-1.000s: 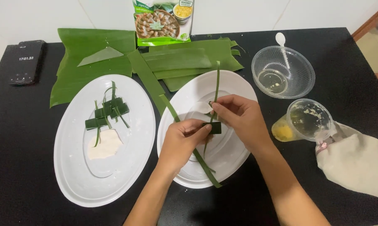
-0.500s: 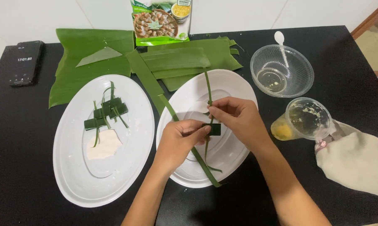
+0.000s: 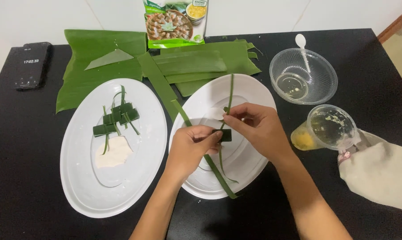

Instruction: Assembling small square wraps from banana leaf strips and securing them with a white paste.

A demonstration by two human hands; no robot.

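Note:
My left hand (image 3: 191, 148) pinches a small dark green leaf-wrapped parcel (image 3: 224, 135) over the right white oval plate (image 3: 254, 95). My right hand (image 3: 259, 128) holds a thin green leaf strip (image 3: 230, 93) that runs up from the parcel, its fingers closed on it. A wider leaf strip (image 3: 219, 174) trails under my hands toward the plate's near rim. The left white oval plate (image 3: 81, 182) carries several finished leaf parcels (image 3: 116, 118) tied with strips and a pale flat piece (image 3: 114, 152).
Banana leaves (image 3: 98, 62) and cut strips (image 3: 196, 66) lie at the back, with a food packet (image 3: 174, 22). A phone (image 3: 31, 64) sits far left. A clear bowl with a spoon (image 3: 304, 75), a tipped plastic cup (image 3: 327, 129) and a beige cloth (image 3: 379, 173) lie right.
My right hand has shifted slightly and the thin strip it holds has swung from leaning right to nearly upright. The parcel stays between both hands.

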